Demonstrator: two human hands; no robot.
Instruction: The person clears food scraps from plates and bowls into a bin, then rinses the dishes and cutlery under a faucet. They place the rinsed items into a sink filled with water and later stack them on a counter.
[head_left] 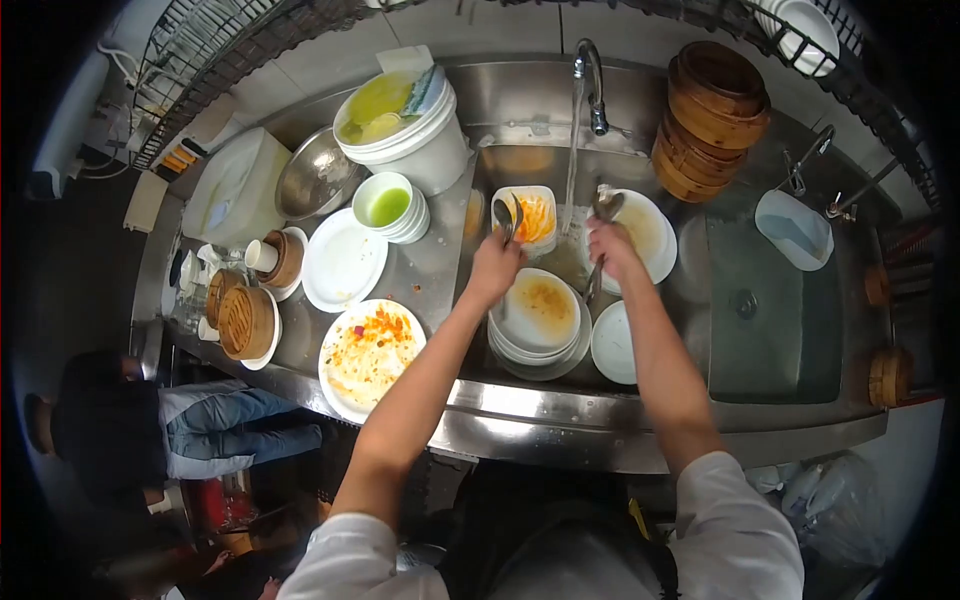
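Note:
My left hand is closed around metal spoons, their bowls pointing up beside a square white container with orange shreds in it. In my right hand are more metal spoons, held over the left side of a white plate with murky liquid on it. Water runs from the tap in a thin stream between my hands. Below them in the sink lies a stack of white plates, the top one stained brown. A small white dish sits to its right.
On the left counter are a food-smeared plate, a white plate, stacked bowls, a white bucket and bamboo steamers. More steamers stand behind the sink. A water-filled basin is at right. Another person stands at left.

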